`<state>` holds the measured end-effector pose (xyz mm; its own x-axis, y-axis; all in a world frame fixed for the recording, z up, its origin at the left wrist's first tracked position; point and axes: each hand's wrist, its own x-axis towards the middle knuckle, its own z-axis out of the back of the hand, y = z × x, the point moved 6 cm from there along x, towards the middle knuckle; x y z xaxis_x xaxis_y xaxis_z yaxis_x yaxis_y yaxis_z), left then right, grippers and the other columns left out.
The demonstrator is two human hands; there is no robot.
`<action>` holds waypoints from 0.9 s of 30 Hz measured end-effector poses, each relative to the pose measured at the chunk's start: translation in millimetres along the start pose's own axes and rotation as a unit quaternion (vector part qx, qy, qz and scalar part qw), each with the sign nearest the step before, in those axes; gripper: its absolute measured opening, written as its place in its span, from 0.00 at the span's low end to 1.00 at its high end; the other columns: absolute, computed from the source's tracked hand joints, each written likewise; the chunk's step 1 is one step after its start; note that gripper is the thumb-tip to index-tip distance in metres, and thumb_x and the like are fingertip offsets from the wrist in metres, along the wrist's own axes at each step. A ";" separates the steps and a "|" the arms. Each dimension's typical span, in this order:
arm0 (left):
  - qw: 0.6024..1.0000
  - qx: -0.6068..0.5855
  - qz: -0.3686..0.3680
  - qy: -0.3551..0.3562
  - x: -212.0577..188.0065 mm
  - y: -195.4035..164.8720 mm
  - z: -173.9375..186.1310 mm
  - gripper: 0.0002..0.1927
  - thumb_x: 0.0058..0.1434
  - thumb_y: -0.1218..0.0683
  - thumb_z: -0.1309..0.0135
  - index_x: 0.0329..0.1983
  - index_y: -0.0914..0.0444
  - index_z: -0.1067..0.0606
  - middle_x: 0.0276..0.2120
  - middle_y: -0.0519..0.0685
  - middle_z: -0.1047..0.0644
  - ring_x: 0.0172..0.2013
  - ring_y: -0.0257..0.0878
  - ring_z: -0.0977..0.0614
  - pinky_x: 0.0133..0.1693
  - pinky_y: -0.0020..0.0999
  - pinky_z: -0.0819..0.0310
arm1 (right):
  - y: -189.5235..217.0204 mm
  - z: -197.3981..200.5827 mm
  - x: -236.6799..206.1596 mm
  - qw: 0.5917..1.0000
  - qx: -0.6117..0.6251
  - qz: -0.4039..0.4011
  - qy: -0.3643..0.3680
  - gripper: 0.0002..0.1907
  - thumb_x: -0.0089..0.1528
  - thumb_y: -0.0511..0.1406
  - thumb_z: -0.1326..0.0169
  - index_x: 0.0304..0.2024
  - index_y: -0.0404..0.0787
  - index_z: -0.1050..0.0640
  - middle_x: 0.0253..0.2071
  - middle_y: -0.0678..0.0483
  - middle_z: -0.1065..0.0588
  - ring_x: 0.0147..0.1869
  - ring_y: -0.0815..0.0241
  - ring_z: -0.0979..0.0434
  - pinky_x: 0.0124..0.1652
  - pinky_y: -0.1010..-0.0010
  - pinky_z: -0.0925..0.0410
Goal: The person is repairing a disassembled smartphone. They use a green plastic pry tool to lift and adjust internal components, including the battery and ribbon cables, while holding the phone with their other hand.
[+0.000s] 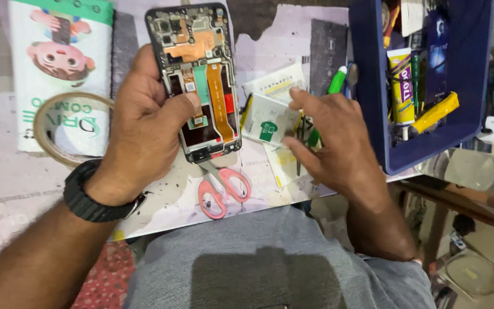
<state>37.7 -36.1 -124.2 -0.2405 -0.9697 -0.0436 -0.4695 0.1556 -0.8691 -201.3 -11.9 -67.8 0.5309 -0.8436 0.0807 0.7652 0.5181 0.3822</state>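
cluttered worktop [18,189], paper-covered. left hand [144,123] fingers clenched round opened phone [198,80], held above pink scissors [221,189]. right hand [330,140] fingers pinching white battery [267,120]. phone light, rigid, fragile inside: grip frame edges, avoid orange flex.

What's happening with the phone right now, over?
Left hand grips the opened phone, thumb on its insides. Right hand holds a white battery beside it. Pink scissors lie underneath.
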 end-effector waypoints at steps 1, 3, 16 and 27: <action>1.000 0.007 -0.003 0.001 0.4 -0.7 -0.5 0.22 0.67 0.71 0.57 0.64 0.68 0.35 0.53 0.50 0.24 0.53 0.33 0.21 0.61 0.33 0.26 | 3.2 -1.5 3.5 1.000 -0.019 0.000 0.006 0.41 0.57 0.37 0.29 0.68 0.39 0.33 0.52 0.44 0.23 0.56 0.48 0.26 0.53 0.55 0.37; 0.996 0.089 -0.003 -0.002 1.5 -2.7 -1.0 0.23 0.64 0.71 0.57 0.63 0.68 0.34 0.53 0.50 0.23 0.52 0.33 0.21 0.57 0.32 0.25 | 10.7 -2.4 9.4 0.999 -0.044 -0.008 0.021 0.42 0.55 0.40 0.29 0.68 0.38 0.33 0.51 0.44 0.24 0.56 0.46 0.27 0.54 0.52 0.40; 0.999 -0.017 -0.001 0.046 6.8 -3.9 -4.8 0.40 0.56 0.74 0.53 0.74 0.69 0.44 0.62 0.51 0.29 0.63 0.36 0.26 0.67 0.34 0.30 | 18.0 -13.3 31.4 0.995 -0.080 -0.032 0.050 0.45 0.52 0.44 0.30 0.68 0.39 0.33 0.51 0.44 0.23 0.56 0.44 0.27 0.55 0.50 0.40; 0.997 0.032 0.017 0.061 6.9 0.9 -9.4 0.49 0.55 0.75 0.54 0.80 0.68 0.56 0.68 0.55 0.33 0.70 0.39 0.31 0.69 0.32 0.34 | 15.1 0.7 31.4 0.999 -0.005 -0.026 -0.022 0.44 0.54 0.38 0.28 0.69 0.38 0.35 0.52 0.48 0.21 0.54 0.50 0.22 0.54 0.55 0.36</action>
<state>27.7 -40.9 -120.6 -0.3589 -0.9332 -0.0174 -0.4050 0.1725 -0.8979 -173.3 -30.7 -58.9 0.4744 -0.8745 0.1010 0.7949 0.4748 0.3777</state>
